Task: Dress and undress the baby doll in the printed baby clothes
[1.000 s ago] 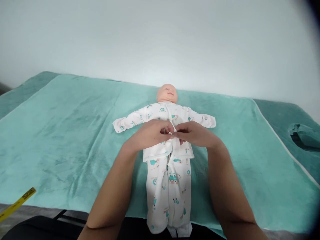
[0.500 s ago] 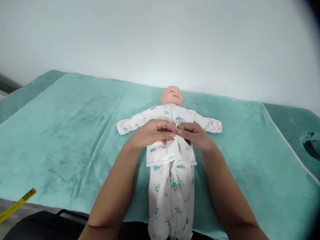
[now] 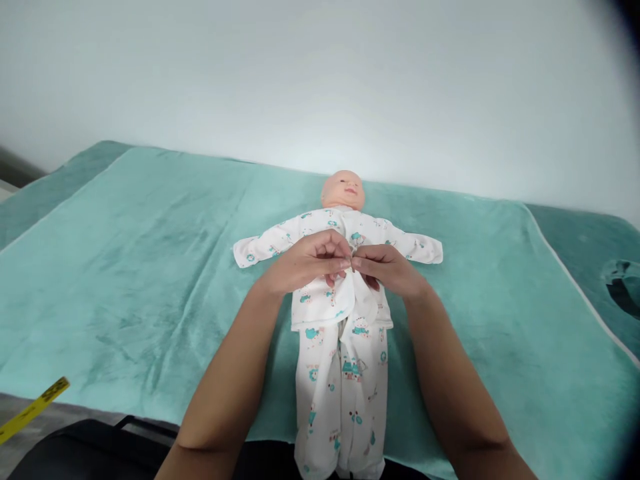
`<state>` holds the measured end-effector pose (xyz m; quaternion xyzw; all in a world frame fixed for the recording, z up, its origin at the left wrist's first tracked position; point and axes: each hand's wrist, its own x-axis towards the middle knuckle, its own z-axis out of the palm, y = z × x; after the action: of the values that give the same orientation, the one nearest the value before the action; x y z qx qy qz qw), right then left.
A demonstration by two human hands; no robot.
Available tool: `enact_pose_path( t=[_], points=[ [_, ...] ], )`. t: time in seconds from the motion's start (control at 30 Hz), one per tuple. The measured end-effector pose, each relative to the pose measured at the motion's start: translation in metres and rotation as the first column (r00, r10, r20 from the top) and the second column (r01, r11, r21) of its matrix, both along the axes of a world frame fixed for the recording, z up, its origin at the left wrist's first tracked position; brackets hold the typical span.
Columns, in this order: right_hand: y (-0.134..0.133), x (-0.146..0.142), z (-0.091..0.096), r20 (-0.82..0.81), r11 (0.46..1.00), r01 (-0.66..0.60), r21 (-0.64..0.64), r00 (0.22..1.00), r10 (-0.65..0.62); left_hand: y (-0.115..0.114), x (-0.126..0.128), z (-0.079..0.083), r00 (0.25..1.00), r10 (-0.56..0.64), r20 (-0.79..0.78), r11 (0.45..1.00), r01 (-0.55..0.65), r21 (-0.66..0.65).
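A baby doll [image 3: 343, 190] lies on its back, arms spread, its head toward the wall. It wears a white printed jacket [image 3: 320, 308] and matching trousers [image 3: 317, 393]. Over the middle of the chest, my left hand [image 3: 313, 261] pinches the jacket's front edge between thumb and fingers. My right hand [image 3: 387, 268] grips the facing edge close beside it, the two sets of fingertips almost touching. Whatever fastening lies between the fingertips is too small and covered to make out. Below the hands the jacket front hangs apart slightly.
A green blanket [image 3: 125, 267] with some creases covers the table up to the pale wall [image 3: 300, 80]. A clear round object with a dark band [image 3: 623, 287] lies at the far right. A black bag-like object [image 3: 85, 453] and yellow strip [image 3: 35, 410] are at the lower left.
The left hand's fingers have shifted slightly upward and bent more at the jacket's front edge. The right hand keeps its grip nearly in place. The doll lies as before.
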<state>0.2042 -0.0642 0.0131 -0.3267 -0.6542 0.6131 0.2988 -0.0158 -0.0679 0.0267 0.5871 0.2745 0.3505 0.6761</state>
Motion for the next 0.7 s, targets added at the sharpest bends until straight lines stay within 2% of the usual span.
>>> enact_pose_path(
  t=[0.13,0.5,0.7],
  points=[
    [0.0006,0.0005,0.0004,0.007,1.0,-0.024,-0.013,1.0,0.024,0.0002,0.0005,-0.0002,0.999,0.029,0.032,1.0,-0.028,-0.01],
    [0.0032,0.0034,0.0004,-0.011,0.997,-0.078,-0.02,0.997,0.078,-0.0028,0.0027,0.0031,0.998,0.033,-0.056,0.999,-0.033,-0.005],
    [0.0042,0.0058,-0.005,-0.038,0.998,-0.049,-0.032,0.998,0.048,-0.0021,0.0022,0.0014,0.996,0.024,-0.091,1.0,-0.024,-0.01]
  ],
)
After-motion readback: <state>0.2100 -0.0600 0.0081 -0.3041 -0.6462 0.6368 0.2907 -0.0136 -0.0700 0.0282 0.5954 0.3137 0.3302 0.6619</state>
